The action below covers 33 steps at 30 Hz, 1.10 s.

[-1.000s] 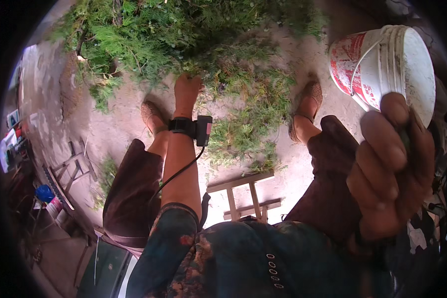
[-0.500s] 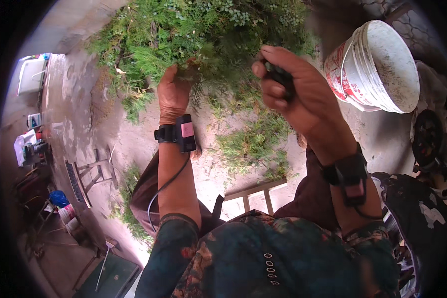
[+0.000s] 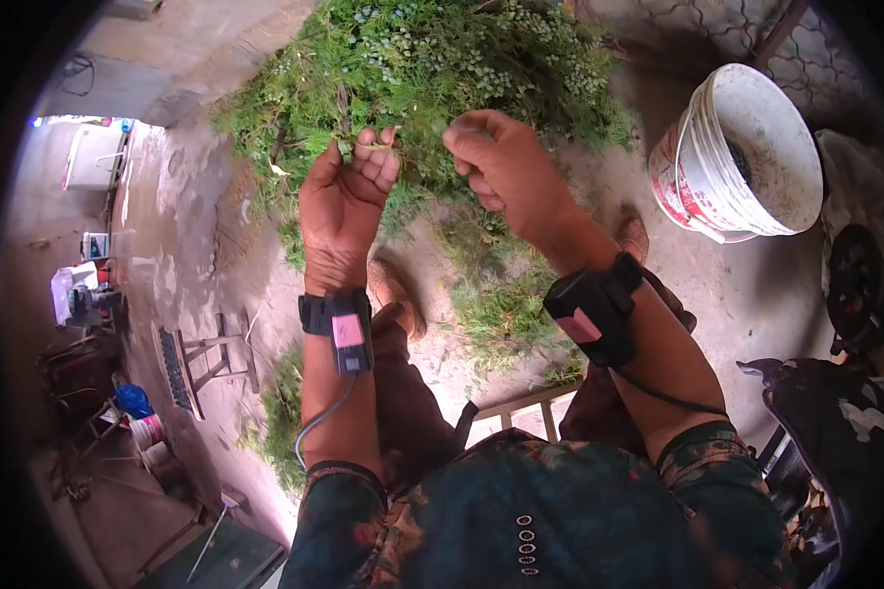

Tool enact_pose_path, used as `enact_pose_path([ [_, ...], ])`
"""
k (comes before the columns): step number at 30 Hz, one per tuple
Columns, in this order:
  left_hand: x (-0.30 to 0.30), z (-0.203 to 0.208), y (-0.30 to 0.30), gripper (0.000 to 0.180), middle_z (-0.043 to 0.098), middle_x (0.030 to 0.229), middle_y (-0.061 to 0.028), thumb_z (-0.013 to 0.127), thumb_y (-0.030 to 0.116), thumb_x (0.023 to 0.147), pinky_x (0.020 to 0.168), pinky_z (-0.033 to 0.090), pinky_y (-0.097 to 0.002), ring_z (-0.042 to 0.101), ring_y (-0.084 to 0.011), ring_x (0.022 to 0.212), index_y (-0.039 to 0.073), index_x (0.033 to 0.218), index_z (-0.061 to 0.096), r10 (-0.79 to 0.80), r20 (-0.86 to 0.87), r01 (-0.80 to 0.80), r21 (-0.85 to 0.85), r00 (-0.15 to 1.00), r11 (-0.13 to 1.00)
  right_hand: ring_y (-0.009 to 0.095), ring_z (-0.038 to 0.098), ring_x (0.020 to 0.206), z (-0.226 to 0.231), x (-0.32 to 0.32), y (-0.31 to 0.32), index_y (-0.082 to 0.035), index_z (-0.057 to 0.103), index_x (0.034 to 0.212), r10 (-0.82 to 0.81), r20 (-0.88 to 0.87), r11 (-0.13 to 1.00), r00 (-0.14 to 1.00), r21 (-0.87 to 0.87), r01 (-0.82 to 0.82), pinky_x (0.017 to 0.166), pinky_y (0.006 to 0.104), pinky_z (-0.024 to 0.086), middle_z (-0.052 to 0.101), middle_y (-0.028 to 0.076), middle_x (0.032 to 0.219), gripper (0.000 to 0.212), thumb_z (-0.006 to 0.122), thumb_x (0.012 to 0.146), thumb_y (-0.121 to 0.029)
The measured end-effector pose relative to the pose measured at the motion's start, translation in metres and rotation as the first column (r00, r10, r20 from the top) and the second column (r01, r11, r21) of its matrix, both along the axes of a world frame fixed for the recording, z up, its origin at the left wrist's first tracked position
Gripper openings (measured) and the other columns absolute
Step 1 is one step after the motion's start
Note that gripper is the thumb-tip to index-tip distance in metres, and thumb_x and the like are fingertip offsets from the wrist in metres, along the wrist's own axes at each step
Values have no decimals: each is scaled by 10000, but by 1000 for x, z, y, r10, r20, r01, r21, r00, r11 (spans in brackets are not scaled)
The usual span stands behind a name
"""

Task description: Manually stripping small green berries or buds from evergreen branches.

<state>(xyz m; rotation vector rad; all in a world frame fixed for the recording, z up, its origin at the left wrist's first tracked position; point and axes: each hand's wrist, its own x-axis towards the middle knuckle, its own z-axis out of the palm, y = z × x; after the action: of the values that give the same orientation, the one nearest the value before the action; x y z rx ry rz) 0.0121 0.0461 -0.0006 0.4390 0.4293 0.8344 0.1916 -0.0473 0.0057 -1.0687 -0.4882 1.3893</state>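
Observation:
My left hand (image 3: 346, 201) is turned palm up, with its fingers curled round a thin pale-green sprig (image 3: 378, 147). Close by on the right, my right hand (image 3: 513, 175) is closed, thumb and forefinger brought together beside the foliage. What it holds, if anything, is hidden. Beyond both hands lies a big heap of evergreen branches (image 3: 432, 64), thick with feathery leaves and clusters of small bluish-green berries. Looser clippings (image 3: 506, 314) are strewn on the floor between my feet.
To the right a white and red bucket (image 3: 673, 187) tilts in view, a dark thing (image 3: 739, 162) inside it. A black cloth-like item (image 3: 825, 412) is at the lower right. A small wooden frame (image 3: 206, 358) and another green pile (image 3: 283, 422) lie left.
My right hand has moved left, toward the left hand, and the dark object it held no longer shows. A dark thing now appears inside the bucket. My left hand has opened its palm upward.

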Motion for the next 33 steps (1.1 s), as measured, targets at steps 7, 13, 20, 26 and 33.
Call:
enact_pose_path([
  [7, 14, 21, -36, 152, 627, 828, -82, 520, 205, 916, 636, 483, -250, 621, -168, 726, 61, 956, 544, 220, -394, -102, 298, 893, 949, 75, 528, 621, 13, -14, -5, 32, 569, 927, -102, 365, 971, 925, 241, 12, 561, 215, 420, 571, 25, 712, 202, 602, 841, -148],
  [13, 24, 33, -51, 116, 610, 743, -9, 585, 195, 884, 573, 432, -204, 559, -85, 646, 84, 916, 582, 160, -471, 22, 359, 867, 933, 100, 580, 695, 15, -16, -3, 72, 547, 996, 108, 190, 957, 976, 245, -154, 609, 233, 457, 596, 62, 767, 224, 578, 848, -94],
  [20, 16, 41, -52, 147, 602, 764, -4, 607, 192, 868, 592, 419, -199, 546, -80, 681, 65, 936, 578, 63, -540, 150, 341, 839, 928, 104, 578, 688, 16, -15, -6, 66, 540, 1021, 112, 359, 937, 927, 272, -219, 613, 233, 456, 597, 75, 770, 229, 568, 845, -78],
  [26, 12, 37, -50, 257, 612, 846, -31, 626, 145, 846, 640, 439, -233, 578, -122, 738, 31, 1064, 549, 19, -509, 181, 341, 861, 923, 16, 370, 496, 16, -14, -10, -13, 515, 1027, 64, 217, 978, 974, 178, -104, 428, 184, 281, 518, -4, 709, 200, 555, 869, -127],
  [33, 8, 27, -47, 227, 645, 795, -65, 644, 78, 819, 676, 464, -241, 605, -127, 724, 10, 1025, 579, -47, -560, 235, 270, 827, 934, 37, 362, 469, 18, -12, -14, -51, 489, 1043, 153, -207, 983, 966, 133, -127, 415, 188, 273, 494, 9, 695, 199, 541, 866, -125],
])
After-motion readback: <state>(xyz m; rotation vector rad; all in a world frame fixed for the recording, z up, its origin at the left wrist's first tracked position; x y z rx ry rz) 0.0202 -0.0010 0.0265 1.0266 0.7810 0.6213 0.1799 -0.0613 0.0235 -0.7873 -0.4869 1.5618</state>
